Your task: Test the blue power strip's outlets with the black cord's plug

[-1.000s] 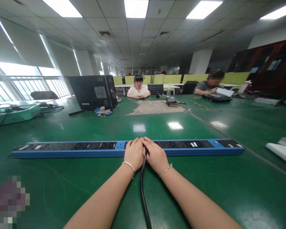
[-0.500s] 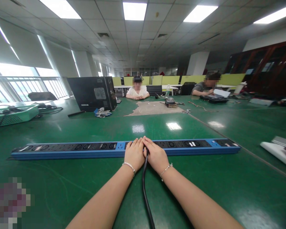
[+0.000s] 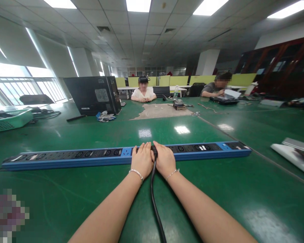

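A long blue power strip [image 3: 66, 162] with black socket sections lies crosswise in front of me. At its middle, a black plug [image 3: 154, 151] shows between my hands, its black cord [image 3: 153, 197] running down toward me. My right hand [image 3: 164, 159] is closed around the plug's right side, with the thumb hidden. My left hand [image 3: 142, 160] grips the strip just left of the plug, its fingers bent over the top face. How far the plug sits in a socket is hidden.
On the green table [image 3: 103, 189] stand a black computer case [image 3: 91, 96] and a green basket [image 3: 12, 122] at the left. Gloves [image 3: 105, 116] lie by the case. A white device [image 3: 291, 157] is at the right. Two people sit across the table.
My fingertips have parted a little, so more of the plug shows between my hands. The whole view has shifted slightly, and the strip appears a bit further left.
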`<state>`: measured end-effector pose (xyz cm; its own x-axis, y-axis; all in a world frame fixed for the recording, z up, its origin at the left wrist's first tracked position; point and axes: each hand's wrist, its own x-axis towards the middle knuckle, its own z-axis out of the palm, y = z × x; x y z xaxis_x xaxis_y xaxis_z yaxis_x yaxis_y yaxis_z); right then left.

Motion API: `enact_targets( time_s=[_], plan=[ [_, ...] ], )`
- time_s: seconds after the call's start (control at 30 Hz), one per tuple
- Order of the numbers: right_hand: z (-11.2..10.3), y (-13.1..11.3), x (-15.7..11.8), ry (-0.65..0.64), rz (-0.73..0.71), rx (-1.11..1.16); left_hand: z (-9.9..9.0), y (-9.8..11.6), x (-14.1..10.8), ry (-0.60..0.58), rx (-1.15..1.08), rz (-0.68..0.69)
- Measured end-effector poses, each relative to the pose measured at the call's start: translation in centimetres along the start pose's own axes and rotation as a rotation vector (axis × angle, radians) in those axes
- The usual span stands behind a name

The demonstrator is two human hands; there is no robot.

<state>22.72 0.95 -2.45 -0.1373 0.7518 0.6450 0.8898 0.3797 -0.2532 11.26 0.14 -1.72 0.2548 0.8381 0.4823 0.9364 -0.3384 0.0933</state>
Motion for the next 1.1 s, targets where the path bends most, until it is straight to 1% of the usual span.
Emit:
enact_targets(
  time_s=[0.2, 0.37, 0.5, 0.7, 0.93, 1.1],
  plan=[
    [0.31, -0.25, -0.12, 0.022, -0.004, -0.02, 0.44, -0.12, 0.04, 0.024, 0.046, 0.009],
    [0.48, -0.46, -0.29, 0.015, 0.035, 0.017, 0.22, -0.01, 0.06, 0.018, 0.053, 0.007],
    [0.51, -0.46, -0.31, 0.007, 0.04, 0.028, 0.12, 0.07, 0.14, 0.016, 0.056, 0.002],
    [0.66, -0.01, -0.27, -0.022, 0.014, 0.04, 0.14, 0.09, 0.22, 0.01, 0.035, 0.001],
    [0.42, 0.21, -0.11, 0.019, -0.065, 0.057, 0.02, 0.23, 0.13, 0.002, 0.01, -0.006],
    [0.18, 0.01, -0.26, 0.021, -0.018, 0.05, 0.32, 0.18, 0.12, 0.005, -0.006, 0.007]
  ],
)
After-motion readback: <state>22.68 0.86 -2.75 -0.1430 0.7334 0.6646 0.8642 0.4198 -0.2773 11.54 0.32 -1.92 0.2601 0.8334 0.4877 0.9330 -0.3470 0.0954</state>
